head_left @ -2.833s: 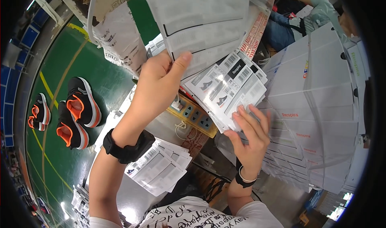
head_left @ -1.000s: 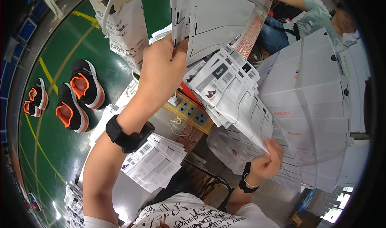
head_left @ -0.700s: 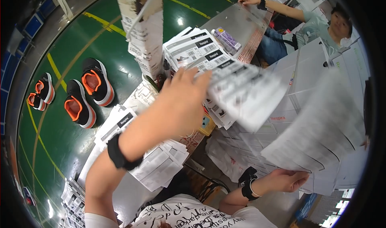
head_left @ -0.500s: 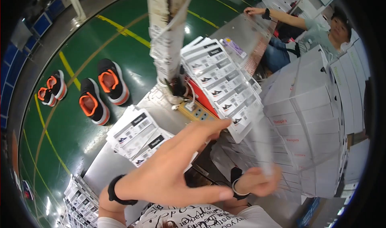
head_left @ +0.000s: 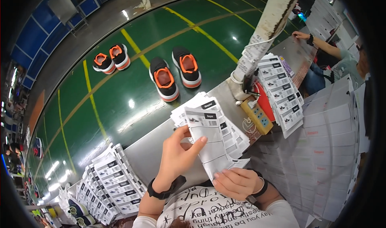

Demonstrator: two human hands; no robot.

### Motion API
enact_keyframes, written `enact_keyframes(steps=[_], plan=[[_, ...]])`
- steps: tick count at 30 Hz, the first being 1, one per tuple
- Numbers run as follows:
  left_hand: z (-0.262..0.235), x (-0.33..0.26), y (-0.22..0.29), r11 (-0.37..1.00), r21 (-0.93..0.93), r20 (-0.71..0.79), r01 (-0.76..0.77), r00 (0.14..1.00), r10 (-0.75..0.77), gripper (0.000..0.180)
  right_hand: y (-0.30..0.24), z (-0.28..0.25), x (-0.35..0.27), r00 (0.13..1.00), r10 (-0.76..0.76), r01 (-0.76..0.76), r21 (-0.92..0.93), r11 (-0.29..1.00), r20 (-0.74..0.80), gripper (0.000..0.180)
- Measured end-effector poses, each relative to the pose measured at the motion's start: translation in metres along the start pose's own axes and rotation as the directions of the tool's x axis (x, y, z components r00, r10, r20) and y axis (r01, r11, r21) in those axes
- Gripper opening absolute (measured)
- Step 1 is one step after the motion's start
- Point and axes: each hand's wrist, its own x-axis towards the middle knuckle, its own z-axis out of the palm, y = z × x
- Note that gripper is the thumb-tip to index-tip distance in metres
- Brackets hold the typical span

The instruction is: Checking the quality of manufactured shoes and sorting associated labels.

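Note:
A white printed label sheet [head_left: 209, 143], creased crosswise into several panels, is held slantwise in front of my chest. My left hand [head_left: 177, 153] pinches its left edge between thumb and fingers; the fingertips are partly behind the paper. At the lower end, my right hand [head_left: 238, 181] grips the sheet, which curls up beside the fingers. Just beyond it, a loose stack of similar label sheets [head_left: 235, 135] lies on the metal bench [head_left: 150, 141], partly covered by the held sheet. Another fanned stack of label sheets [head_left: 281, 93] lies to the right, past the power strip.
A yellow power strip [head_left: 257, 115] with cables sits by a worn white post [head_left: 261, 39]. Black-and-orange shoes [head_left: 163, 79] stand on the green surface [head_left: 132, 101]. Folded label sheets [head_left: 116, 179] are piled at lower left. White boxes [head_left: 329, 143] rise at right, near another person [head_left: 345, 63].
The view has swung, so the scene lies further right. My left hand, earlier spread open, now pinches the label sheet. The blurred white strip in my right hand now shows as this sheet.

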Motion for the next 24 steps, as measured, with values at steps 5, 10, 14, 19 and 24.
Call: enact_keyframes(steps=[5, 10, 14, 19, 24], plan=[[-0.027, -0.017, -0.028, 0.969, -0.242, -0.104, -0.053, 0.994, 0.028, 0.029, 0.001, 0.015, 0.043, 0.965, 0.039, -0.17, 0.505, 0.846, 0.26, 0.036], [-0.038, -0.058, -0.017, 0.956, -0.09, -0.245, -0.278, 0.937, 0.249, 0.027, -0.005, 0.009, 0.072, 0.94, 0.333, -0.334, 0.415, 0.846, 0.077, 0.046], [-0.033, -0.076, -0.013, 0.84, 0.155, -0.239, -0.519, 0.806, 0.542, 0.025, -0.02, 0.025, 0.115, 0.903, 0.425, -0.363, 0.408, 0.838, -0.069, 0.036], [-0.051, -0.087, -0.028, 0.745, 0.265, -0.199, -0.612, 0.721, 0.664, 0.011, -0.041, 0.036, 0.133, 0.941, 0.293, -0.238, 0.28, 0.93, -0.172, 0.017], [-0.052, -0.08, -0.024, 0.787, 0.209, -0.256, -0.58, 0.745, 0.616, 0.008, -0.036, 0.048, 0.137, 0.928, 0.324, -0.252, 0.329, 0.91, -0.186, 0.014]])
